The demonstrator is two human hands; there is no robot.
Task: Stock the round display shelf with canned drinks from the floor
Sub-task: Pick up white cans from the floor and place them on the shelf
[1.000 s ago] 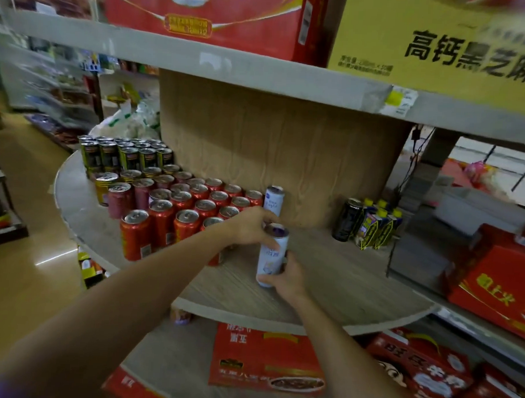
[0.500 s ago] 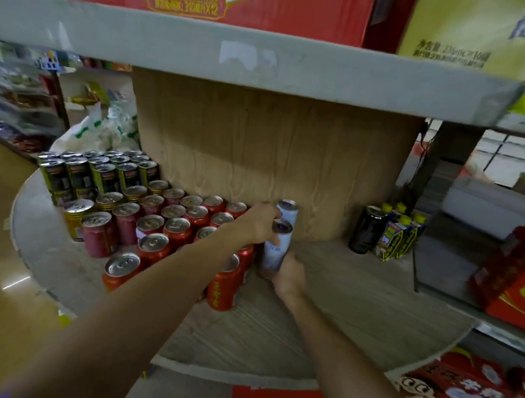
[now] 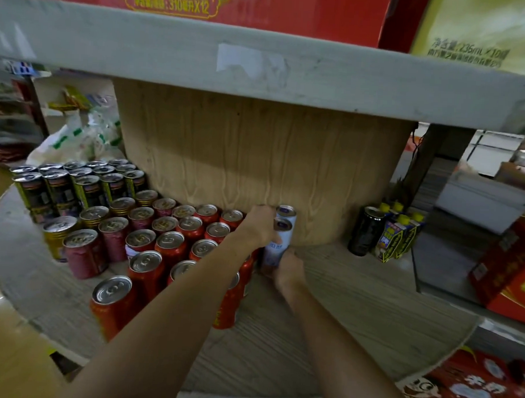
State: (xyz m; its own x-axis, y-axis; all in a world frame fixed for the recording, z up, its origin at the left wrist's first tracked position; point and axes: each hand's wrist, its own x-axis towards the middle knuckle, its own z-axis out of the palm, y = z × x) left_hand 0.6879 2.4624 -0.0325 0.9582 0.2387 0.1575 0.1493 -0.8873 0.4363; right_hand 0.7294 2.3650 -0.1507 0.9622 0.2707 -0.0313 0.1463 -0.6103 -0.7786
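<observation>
Nearest us, both forearms reach out over the round wooden shelf (image 3: pixel 355 317). Our right hand (image 3: pixel 288 270) curls round the base of a slim white can (image 3: pixel 278 244) standing on the shelf, while our left hand (image 3: pixel 261 226) grips the same can near its top. Just behind it a second white can (image 3: pixel 287 212) stands against the wooden core (image 3: pixel 257 156). Left of our hands, red cans (image 3: pixel 169 246) crowd the shelf; well to the right stands a black can (image 3: pixel 366 230).
</observation>
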